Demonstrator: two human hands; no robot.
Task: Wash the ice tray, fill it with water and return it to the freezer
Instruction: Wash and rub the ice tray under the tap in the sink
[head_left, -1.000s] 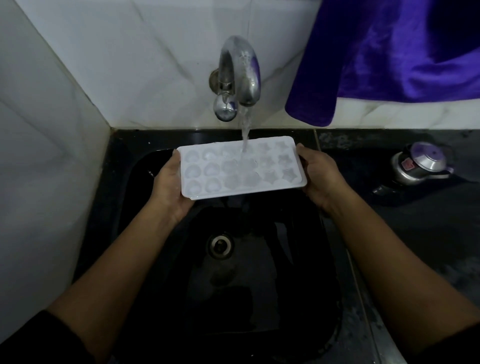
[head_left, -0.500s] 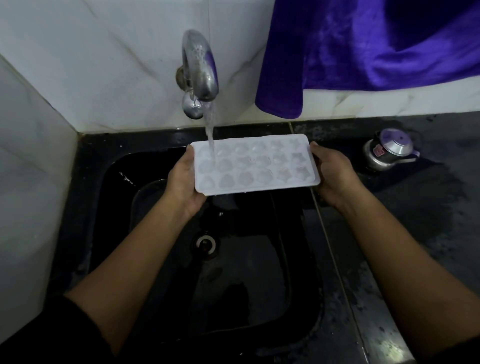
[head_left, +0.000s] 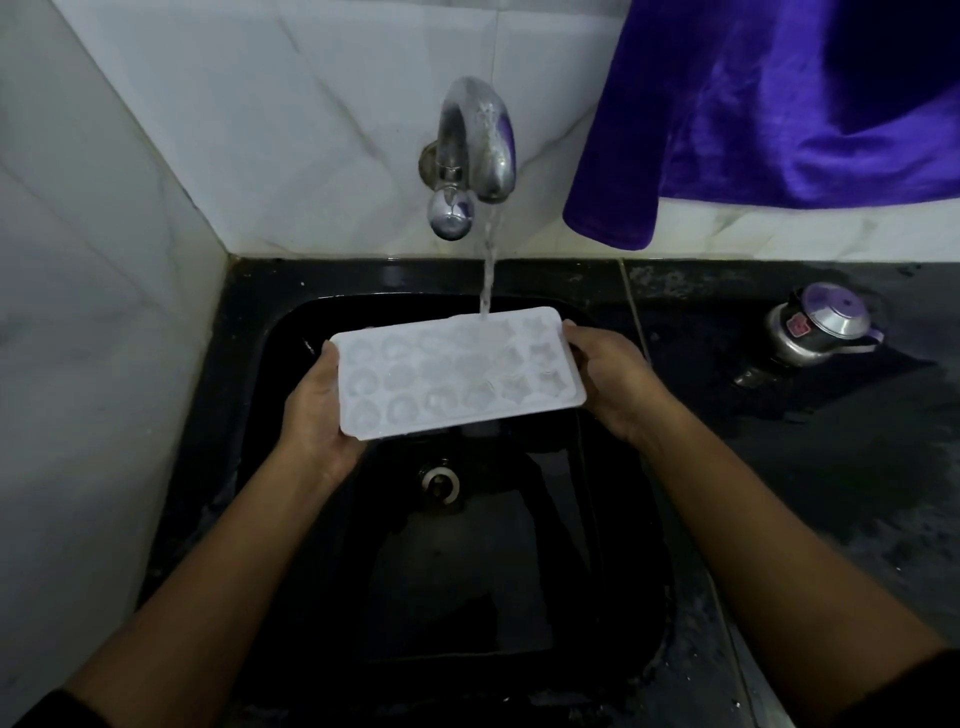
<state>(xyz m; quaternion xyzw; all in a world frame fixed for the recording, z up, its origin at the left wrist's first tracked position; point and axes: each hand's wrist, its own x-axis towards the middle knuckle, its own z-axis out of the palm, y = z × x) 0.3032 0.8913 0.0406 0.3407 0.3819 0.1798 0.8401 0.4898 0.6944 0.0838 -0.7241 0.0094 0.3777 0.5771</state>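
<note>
While water hits it, left hand (head_left: 319, 410) and right hand (head_left: 613, 376) each grip the ice tray (head_left: 460, 371) ends.

Desk (head_left: 810, 467): black stone, with a seam just right of the basin; wet patches are seen at the right. Sink (head_left: 467, 597): black, set into the desk by the wall corner, metal drain (head_left: 440, 480) in its floor. Pressure cooker (head_left: 821, 327): small, metal, lidded, stood on the desk well right of the sink, its dark handle pointed near-left.
</note>
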